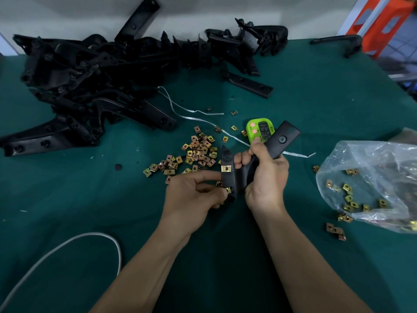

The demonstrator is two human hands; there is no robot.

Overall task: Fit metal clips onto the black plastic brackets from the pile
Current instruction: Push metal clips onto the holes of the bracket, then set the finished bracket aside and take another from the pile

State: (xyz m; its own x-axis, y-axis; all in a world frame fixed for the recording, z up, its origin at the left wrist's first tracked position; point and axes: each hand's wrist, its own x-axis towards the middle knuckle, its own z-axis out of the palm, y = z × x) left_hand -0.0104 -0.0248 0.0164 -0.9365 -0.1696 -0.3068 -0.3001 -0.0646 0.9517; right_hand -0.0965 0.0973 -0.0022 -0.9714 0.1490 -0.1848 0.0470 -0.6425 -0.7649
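Green table [316, 91]; both hands [266, 175] around black bracket [279, 141], brass clip [226, 168] fitted.

We reach both bare forearms in from below, hands close together at centre. Our left hand [191, 195] lies palm-in, forefinger stretched right, thumb and other fingers pinched. Our right hand [265, 175] is clenched in a fist, knuckles up.

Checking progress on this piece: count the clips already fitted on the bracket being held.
2. One clip sits on the bracket arm just above the left hand; a second is at the left fingertips, lower down. Others may be hidden behind the hands.
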